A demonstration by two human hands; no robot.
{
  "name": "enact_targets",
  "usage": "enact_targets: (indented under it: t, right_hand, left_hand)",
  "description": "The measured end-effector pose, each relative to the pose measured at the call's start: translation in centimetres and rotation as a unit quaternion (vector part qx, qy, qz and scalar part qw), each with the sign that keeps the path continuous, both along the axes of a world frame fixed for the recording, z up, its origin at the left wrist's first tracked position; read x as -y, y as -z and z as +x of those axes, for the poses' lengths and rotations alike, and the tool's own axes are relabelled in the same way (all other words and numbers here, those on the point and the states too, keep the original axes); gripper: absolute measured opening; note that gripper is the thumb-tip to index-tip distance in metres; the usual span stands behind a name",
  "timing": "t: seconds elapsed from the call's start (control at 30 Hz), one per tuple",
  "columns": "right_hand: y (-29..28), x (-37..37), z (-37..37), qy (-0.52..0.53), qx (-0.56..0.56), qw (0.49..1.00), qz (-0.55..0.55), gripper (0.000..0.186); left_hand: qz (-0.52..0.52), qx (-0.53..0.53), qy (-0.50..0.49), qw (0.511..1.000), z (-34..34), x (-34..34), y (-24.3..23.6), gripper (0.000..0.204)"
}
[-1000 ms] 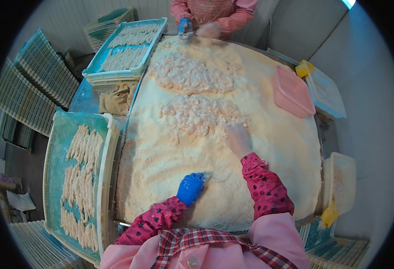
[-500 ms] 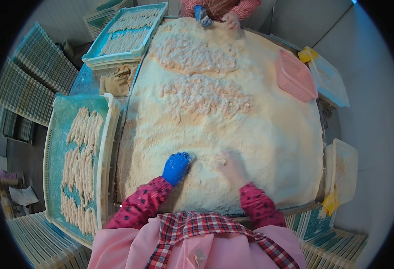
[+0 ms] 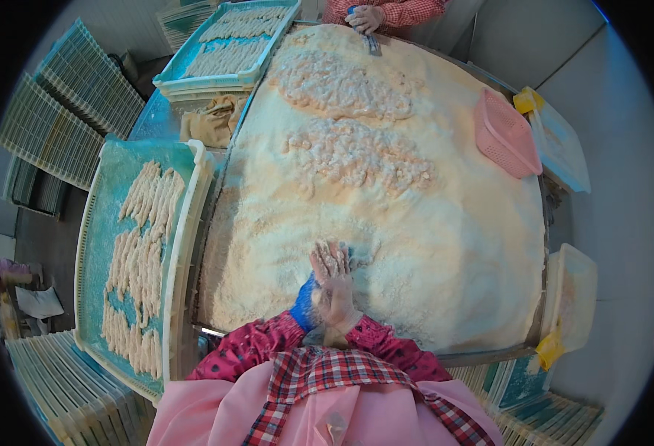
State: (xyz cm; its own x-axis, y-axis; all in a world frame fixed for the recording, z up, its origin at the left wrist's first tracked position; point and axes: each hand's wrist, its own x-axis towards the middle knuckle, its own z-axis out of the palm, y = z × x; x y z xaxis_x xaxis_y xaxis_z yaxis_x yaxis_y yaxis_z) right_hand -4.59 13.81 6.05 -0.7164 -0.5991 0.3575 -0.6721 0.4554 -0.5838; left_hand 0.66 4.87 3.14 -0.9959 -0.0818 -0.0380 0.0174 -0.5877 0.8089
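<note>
My right hand (image 3: 334, 286), in a thin clear glove coated with crumbs, lies across my left hand (image 3: 306, 303) near the front of the crumb-covered table. Its fingers are stretched out and point away from me. The blue glove of my left hand shows mainly at the wrist side; most of its fingers are hidden behind the right hand. Whether anything lies between the palms is out of sight. Beneath both hands spreads a pale layer of crumbs (image 3: 446, 245). Beyond them sits a heap of pinkish, crumb-dusted pieces (image 3: 356, 156).
To the left, a tray (image 3: 89, 245) holds rows of coated strips; a similar tray (image 3: 165, 80) stands farther back. A second heap (image 3: 342, 83) lies near a co-worker's hands (image 3: 365, 21). At right are a pink basket (image 3: 504, 135) and pale tubs (image 3: 578, 286).
My hands, apart over the crumbs before, have come together nearer to me, the right across the left. The co-worker's hands have also come together. The whole view has shifted slightly.
</note>
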Motion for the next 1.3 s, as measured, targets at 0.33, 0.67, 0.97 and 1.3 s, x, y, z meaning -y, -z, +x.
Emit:
enact_targets:
  t: [0.33, 0.67, 0.97, 1.3]
  right_hand:
    - [1.1, -3.6, -3.2, -0.030, 0.111, 0.985, 0.126, 0.055]
    - [-0.1, -7.8, -3.0, -0.102, 0.083, 0.978, 0.164, 0.025]
    - [3.9, -5.3, -1.5, 0.023, 0.189, 0.978, 0.080, 0.026]
    - [-0.3, -5.0, -1.5, -0.148, 0.293, 0.943, 0.052, 0.026]
  left_hand:
    - [0.245, 0.190, -0.119, 0.943, 2.1, 4.6, 2.3, 0.040]
    - [0.149, 0.210, -0.174, 0.951, 4.2, 8.1, -3.8, 0.039]
    - [0.260, 0.111, -0.182, 0.942, 3.5, 13.4, -9.6, 0.040]
    - [-0.388, 0.324, -0.411, 0.759, 15.9, 45.9, -6.6, 0.048]
